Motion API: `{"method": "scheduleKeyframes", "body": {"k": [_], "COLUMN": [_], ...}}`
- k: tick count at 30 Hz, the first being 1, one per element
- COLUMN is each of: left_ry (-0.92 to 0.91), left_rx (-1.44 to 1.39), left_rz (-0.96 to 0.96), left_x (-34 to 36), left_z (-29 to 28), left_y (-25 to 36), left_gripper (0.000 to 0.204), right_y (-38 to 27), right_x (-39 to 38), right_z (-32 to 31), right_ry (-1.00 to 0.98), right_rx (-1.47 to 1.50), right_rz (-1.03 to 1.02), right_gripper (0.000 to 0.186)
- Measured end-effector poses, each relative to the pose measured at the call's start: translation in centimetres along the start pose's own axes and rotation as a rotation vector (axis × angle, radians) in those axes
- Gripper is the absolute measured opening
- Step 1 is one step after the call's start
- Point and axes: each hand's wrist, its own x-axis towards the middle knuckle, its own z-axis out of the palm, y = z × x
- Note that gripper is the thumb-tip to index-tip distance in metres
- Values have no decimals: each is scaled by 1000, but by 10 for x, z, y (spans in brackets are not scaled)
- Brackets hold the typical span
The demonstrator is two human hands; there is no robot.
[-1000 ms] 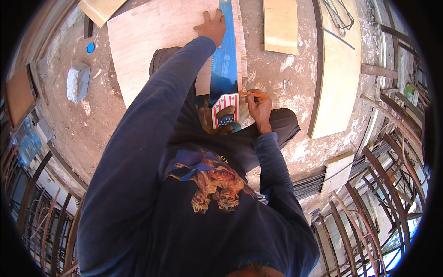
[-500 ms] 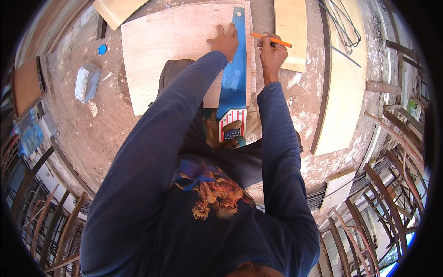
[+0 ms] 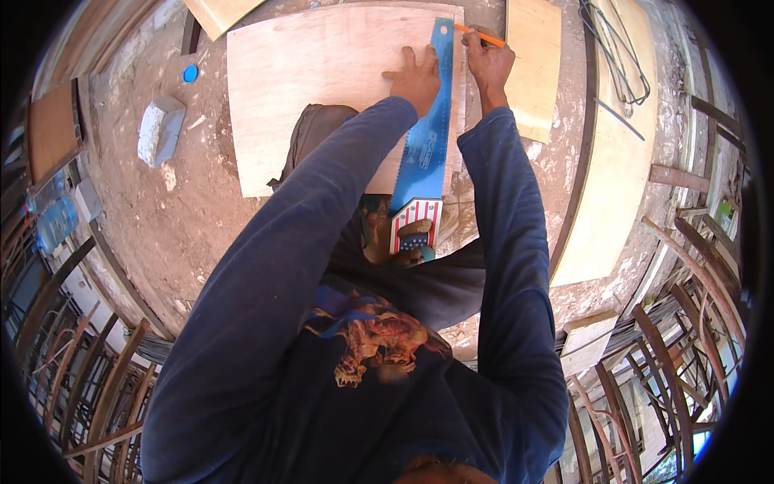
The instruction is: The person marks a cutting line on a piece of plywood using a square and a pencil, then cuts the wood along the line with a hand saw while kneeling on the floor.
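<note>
Right below you, the wide-bladed blue handsaw [image 3: 426, 145], with its red-and-white striped handle and dark starred panel, lies with its grip toward your body. Your dark cloth trousers [image 3: 455, 278] bend around that end, and one knee shows left of the saw. Higher along the blade, your left hand [image 3: 416, 78] lies palm down, fingers fanned well apart: its left fingertips rest on the wood, and its right side lies over the saw's toothed edge. You can't tell where its thumb sits. Near the saw's far end, on the right, your right hand [image 3: 490, 71] has its fingers clamped on a slim orange pencil [image 3: 491, 39]. The pencil's tip is just beside the blade; whether it touches wood, you can't tell. Beneath the saw is a broad, pale pinkish plywood sheet [image 3: 306, 68], mostly to its left, with a narrow strip showing to its right. A shorter tan board [image 3: 534, 77] lies right of the blade, and a long pale plank [image 3: 617, 185] farther right. Well left of the saw are a white angular block [image 3: 161, 133] and, beyond it, a small round blue lid [image 3: 190, 73].
</note>
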Motion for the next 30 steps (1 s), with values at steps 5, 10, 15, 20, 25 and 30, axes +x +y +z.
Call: {"method": "scheduleKeyframes", "body": {"k": [5, 10, 15, 20, 25, 30], "left_ry": [2, -47, -106, -175, -102, -97], "left_rx": [21, 12, -27, -77, -61, -48], "left_rz": [15, 9, -7, 15, -5, 0], "left_x": [3, 0, -1, -10, -4, -4], "left_z": [-5, -10, -17, -31, -24, -23], "left_y": [6, 3, -1, -3, 0, 2], "left_gripper": [114, 112, 111, 96, 112, 114], "right_y": [-5, -7, -10, 1, 36, 105], "right_x": [10, -60, -176, -281, -335, -356], "right_z": [-21, -38, -80, -106, -114, -103], "right_ry": [-65, -112, -169, -178, -335, 79], "right_rx": [-8, 111, 203, 372, -25, 464], "right_rz": [-193, -84, -8, 207, 100, 683], "right_gripper": [32, 30, 20, 21, 22, 27]}}
